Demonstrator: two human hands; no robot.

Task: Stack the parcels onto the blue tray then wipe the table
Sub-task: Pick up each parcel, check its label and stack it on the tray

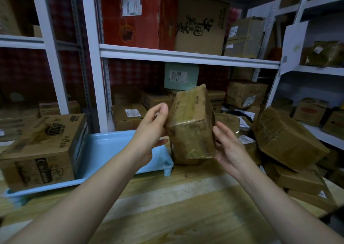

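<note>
Parcel point(191, 128), a small brown cardboard box wrapped all over in glossy clear tape, is held tilted in the air between the two hands, just right of the blue tray point(111, 143) and above the far part of the table point(167, 206). The left hand point(150, 132) presses nearly straight fingers point(161, 113) against its left side, with the thumb low at the near corner. The right hand point(229, 147) lies spread, palm up, its fingers against the right side and lower edge. Neither hand wraps round it; pressure from both sides carries it. It looks light and fairly stiff, though its corners are crumpled. The tape skin is probably slick, so a squeeze on the flat faces could slip, and a palm under the base seems the safer hold. Left of the fingers the tray shows bare floor, with a large printed carton point(42, 147) filling its far-left part. The tray's raised rim lies between the fingers and that room, so the box must pass over it. Right of the fingers a loose pile of parcels point(288, 141) crowds the table's end. Beyond them stands a white shelf post point(96, 94). Below and nearer than the fingers, the wooden top gives room to lower the arms.
</note>
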